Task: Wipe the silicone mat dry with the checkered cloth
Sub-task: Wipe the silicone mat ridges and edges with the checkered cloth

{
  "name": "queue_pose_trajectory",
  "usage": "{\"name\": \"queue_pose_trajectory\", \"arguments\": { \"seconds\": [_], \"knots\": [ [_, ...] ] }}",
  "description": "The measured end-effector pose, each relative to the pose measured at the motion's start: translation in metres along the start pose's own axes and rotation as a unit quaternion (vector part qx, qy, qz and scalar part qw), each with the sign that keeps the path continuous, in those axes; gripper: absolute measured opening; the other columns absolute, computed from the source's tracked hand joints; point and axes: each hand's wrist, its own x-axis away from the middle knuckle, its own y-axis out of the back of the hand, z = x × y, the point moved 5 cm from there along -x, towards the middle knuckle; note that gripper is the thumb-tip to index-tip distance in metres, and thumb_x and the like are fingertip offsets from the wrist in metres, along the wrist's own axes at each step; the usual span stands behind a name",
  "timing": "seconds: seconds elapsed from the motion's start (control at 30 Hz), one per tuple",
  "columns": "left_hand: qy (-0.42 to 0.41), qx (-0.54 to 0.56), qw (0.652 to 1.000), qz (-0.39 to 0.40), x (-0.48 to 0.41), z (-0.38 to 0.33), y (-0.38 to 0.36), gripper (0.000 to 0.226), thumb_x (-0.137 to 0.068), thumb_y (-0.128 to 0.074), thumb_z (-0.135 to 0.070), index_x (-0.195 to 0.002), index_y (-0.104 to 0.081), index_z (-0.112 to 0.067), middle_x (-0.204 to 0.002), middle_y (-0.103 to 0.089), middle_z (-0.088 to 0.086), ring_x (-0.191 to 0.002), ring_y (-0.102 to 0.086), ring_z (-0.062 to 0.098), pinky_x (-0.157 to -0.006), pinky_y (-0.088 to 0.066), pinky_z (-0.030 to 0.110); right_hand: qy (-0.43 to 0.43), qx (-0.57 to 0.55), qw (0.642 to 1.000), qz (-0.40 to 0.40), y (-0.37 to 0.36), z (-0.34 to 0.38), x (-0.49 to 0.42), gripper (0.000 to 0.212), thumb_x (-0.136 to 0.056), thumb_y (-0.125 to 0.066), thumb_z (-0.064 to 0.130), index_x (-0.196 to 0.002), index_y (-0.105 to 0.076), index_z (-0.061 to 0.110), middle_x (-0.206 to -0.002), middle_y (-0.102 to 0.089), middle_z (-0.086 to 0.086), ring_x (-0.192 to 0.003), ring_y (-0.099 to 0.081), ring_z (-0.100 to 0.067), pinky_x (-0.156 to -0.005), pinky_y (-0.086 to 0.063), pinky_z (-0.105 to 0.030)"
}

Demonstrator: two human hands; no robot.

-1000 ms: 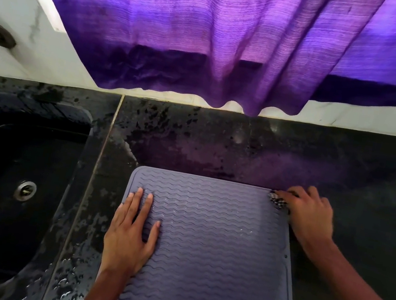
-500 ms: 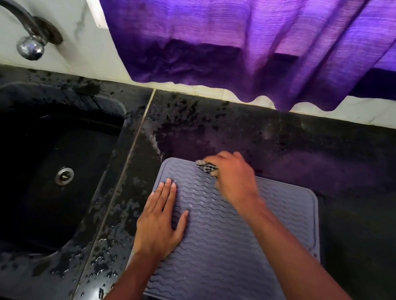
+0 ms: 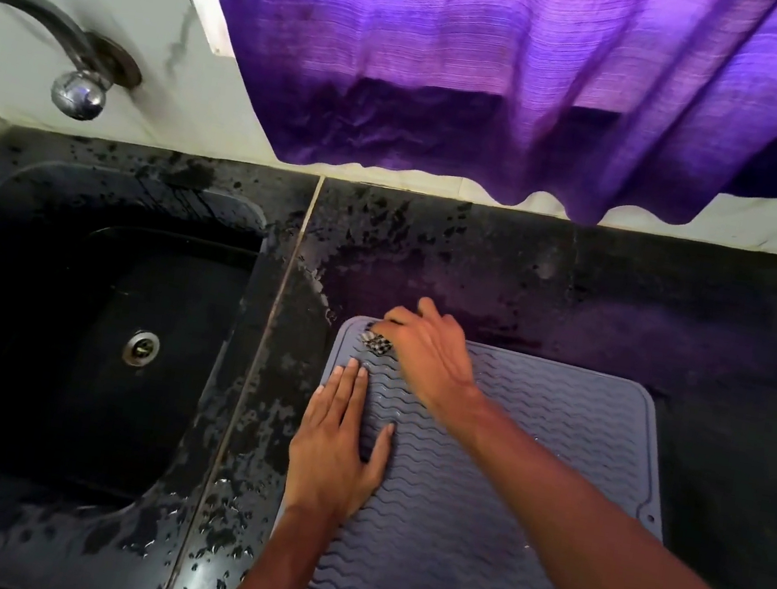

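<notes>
Cloth at mat far-left corner, prob. gripped by R hand

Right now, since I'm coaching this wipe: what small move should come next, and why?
Probably draw the cloth rightward along a nearer strip. The right hand grips it bunched at the far left corner of the mat, the left hand presses flat near the left edge, and most of the mat lies to the right.
</notes>
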Motion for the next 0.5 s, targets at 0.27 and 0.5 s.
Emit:
{"name": "queue_pose_trajectory", "arguments": {
  "seconds": [0.27, 0.5],
  "knots": [
    [-0.003, -0.01, 1.0, 0.001, 0.0, -0.001, 0.0, 0.075, -0.101, -0.035, -0.056, -0.157, -0.036, -0.005, -0.166, -0.031, 0.009, -0.153, -0.029, 0.022, -0.122, -0.026, 0.039, -0.099, 0.056, 0.993, 0.04, 0.019, -0.046, 0.028, 0.045, -0.085, -0.058, 0.002, -0.117, -0.067, 0.032, -0.11, -0.065, 0.009, -0.109, -0.046, -0.024, -0.077, -0.043, -0.036],
    [0.006, -0.011, 1.0, 0.008, 0.0, -0.002, 0.001, 0.076, -0.1, -0.037, -0.056, -0.155, -0.038, -0.004, -0.163, -0.034, 0.011, -0.152, -0.031, 0.023, -0.122, -0.024, 0.037, -0.012, -0.046, 0.999, -0.016, 0.017, 0.024, -0.014, 0.05, -0.088, -0.056, 0.002, -0.127, -0.06, 0.032, -0.119, -0.062, 0.005, -0.108, -0.044, -0.027, -0.075, -0.041, -0.037]
  ]
}}
